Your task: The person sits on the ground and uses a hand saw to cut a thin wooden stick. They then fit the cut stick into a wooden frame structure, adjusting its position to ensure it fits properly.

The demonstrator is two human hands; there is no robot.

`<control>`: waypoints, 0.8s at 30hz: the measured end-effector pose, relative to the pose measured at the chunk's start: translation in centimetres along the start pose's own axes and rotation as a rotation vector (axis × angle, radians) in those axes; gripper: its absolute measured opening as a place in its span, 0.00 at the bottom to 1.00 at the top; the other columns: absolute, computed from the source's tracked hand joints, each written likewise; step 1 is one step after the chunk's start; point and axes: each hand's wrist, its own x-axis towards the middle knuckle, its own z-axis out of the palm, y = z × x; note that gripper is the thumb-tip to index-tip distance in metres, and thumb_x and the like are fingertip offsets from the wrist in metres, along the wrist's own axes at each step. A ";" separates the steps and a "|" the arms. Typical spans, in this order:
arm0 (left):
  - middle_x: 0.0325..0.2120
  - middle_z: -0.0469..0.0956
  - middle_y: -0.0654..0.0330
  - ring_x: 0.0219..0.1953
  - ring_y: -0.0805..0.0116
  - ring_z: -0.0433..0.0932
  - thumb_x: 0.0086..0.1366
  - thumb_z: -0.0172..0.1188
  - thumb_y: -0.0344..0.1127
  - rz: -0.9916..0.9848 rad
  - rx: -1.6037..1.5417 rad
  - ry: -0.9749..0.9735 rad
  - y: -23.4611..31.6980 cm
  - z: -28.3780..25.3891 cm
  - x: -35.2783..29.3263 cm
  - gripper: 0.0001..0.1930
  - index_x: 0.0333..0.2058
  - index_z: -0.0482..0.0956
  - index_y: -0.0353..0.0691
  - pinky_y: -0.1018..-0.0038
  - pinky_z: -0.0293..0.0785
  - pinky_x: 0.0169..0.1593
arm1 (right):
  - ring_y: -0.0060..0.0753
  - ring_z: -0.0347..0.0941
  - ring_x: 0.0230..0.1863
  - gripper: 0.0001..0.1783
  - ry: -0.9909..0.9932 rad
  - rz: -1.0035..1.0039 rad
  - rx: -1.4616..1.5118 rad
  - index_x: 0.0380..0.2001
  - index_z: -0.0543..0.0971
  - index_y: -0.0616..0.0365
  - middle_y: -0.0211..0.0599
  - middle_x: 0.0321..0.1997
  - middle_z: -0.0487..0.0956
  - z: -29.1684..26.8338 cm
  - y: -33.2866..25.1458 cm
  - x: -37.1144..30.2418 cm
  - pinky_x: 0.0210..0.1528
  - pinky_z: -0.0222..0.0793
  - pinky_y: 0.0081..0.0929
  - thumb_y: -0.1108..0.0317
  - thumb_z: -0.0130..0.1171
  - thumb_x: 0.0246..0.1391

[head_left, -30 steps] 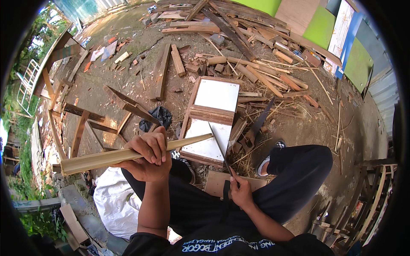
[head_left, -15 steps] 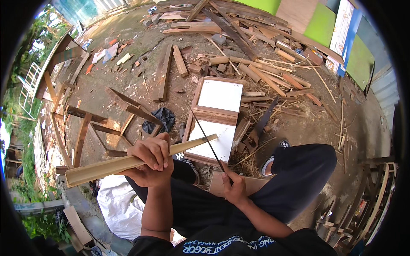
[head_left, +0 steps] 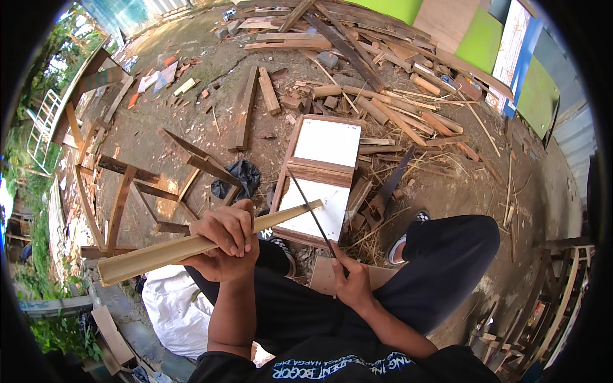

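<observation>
My left hand (head_left: pixel 223 239) is closed round the middle of a long piece of split bamboo (head_left: pixel 150 258). The bamboo slants from the lower left up to a narrow tip on the right. In my right hand (head_left: pixel 352 281) is a long, thin, dark blade (head_left: pixel 308 207), gripped at its near end with a finger along it. The blade crosses close to the bamboo's narrow tip; whether they touch I cannot tell. Beyond both lies a wood-framed panel (head_left: pixel 327 142) with two white faces, on the ground between my feet.
A handsaw (head_left: pixel 391 185) leans right of the panel, amid shavings. Sticks and boards (head_left: pixel 389 118) are heaped at the back right. Left of me stand a wooden frame (head_left: pixel 147 191) and a black plastic bag (head_left: pixel 239 179). A white sack (head_left: pixel 172 309) lies by my left leg.
</observation>
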 end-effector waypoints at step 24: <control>0.06 0.60 0.67 0.09 0.73 0.61 0.68 0.30 0.81 0.011 -0.001 -0.004 -0.4 -0.2 -0.2 0.42 0.15 0.64 0.48 0.67 0.68 0.45 | 0.53 0.84 0.45 0.24 -0.101 0.291 -0.071 0.65 0.74 0.58 0.64 0.43 0.83 -0.9 0.6 -0.9 0.45 0.75 0.36 0.71 0.54 0.68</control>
